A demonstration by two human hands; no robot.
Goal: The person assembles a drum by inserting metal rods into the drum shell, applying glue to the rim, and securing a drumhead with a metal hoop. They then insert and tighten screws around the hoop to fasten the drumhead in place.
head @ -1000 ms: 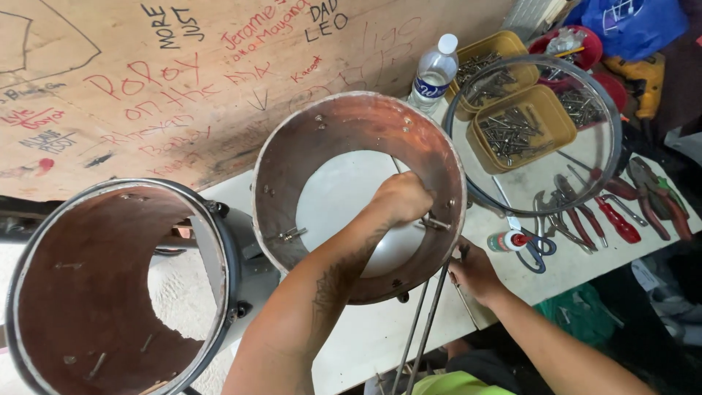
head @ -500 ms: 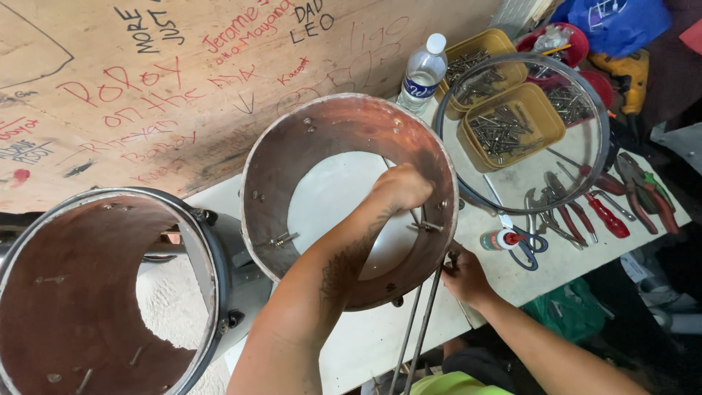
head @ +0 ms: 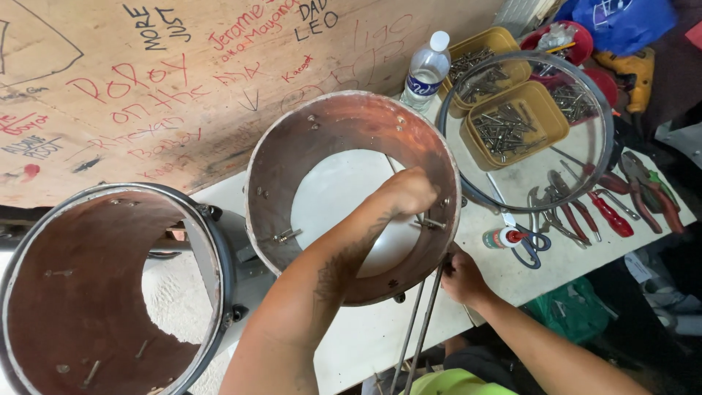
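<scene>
A brown drum shell stands open end up on the white table. My left hand reaches down inside it, fingers closed against the inner right wall, where small bolts stick through; what it pinches is hidden. My right hand is outside the shell at its lower right rim, closed around the top of two thin metal rods that slant down past the table edge.
A second drum shell with a metal hoop stands at the left. At the right are a loose metal hoop, yellow trays of screws, pliers and cutters, scissors, a water bottle and a scribbled board.
Both hands stay at the same spot on the shell's right wall. My view has shifted slightly; nothing was picked up or let go.
</scene>
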